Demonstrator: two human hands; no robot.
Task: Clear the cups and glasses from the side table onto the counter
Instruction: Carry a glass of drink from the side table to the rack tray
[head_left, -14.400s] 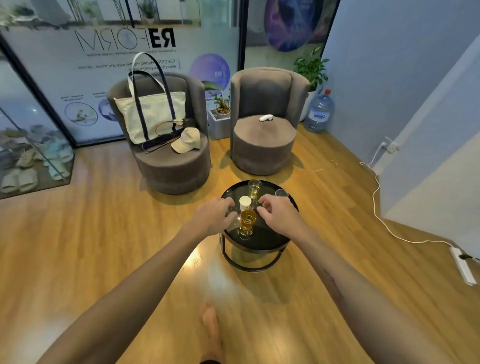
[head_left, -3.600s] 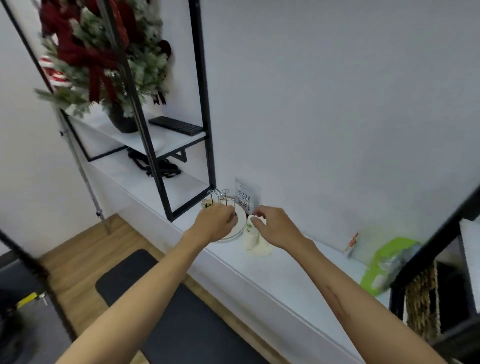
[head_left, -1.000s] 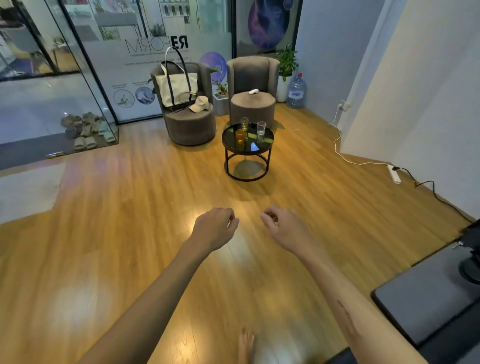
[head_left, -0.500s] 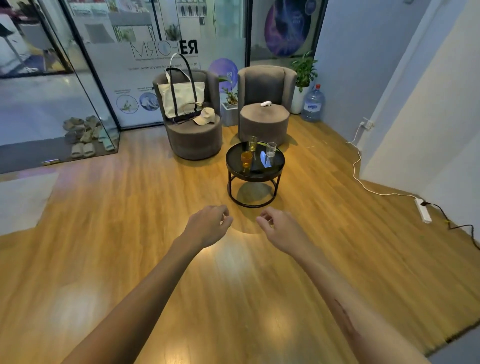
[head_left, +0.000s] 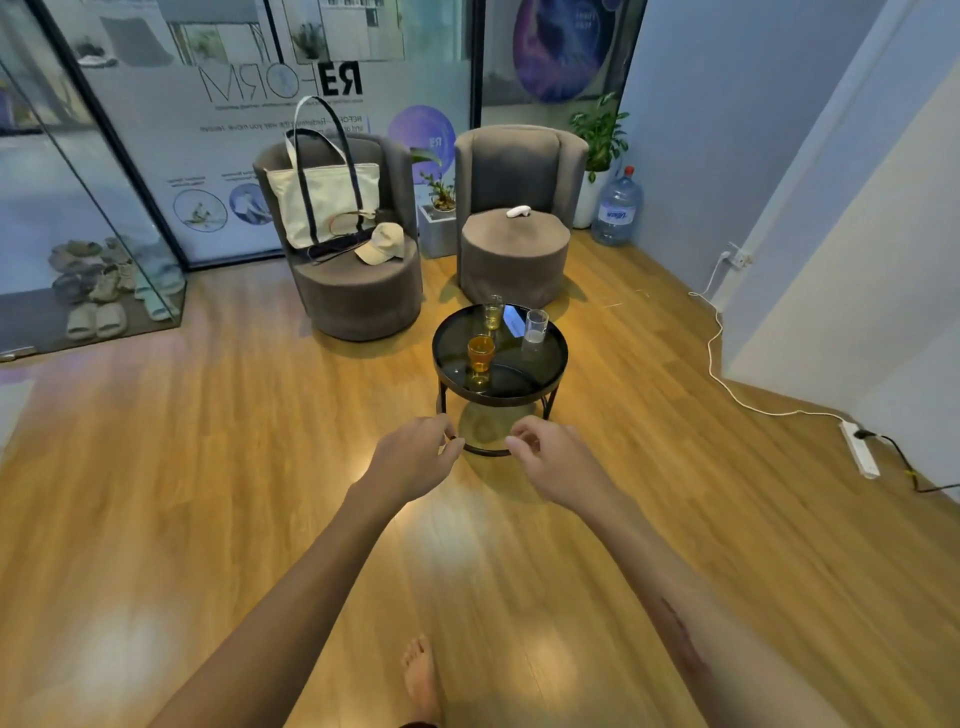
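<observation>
Three glasses, an amber glass (head_left: 480, 353), a pale-drink glass (head_left: 492, 314) and a clear glass (head_left: 535, 326), stand on the side table (head_left: 545, 384) beyond the loosely curled, empty fingers of the left hand (head_left: 413, 460) and right hand (head_left: 556, 462).

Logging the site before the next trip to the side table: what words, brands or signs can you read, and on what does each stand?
"REFORM", mirrored: frosted glass wall.
"RE", small, mirrored: purple circle on that glass.
Smaller lines under the logo, captions by the round pictograms: too small to read.
Blue label on the water bottle: blurred.
Text on the round poster: unreadable.
</observation>
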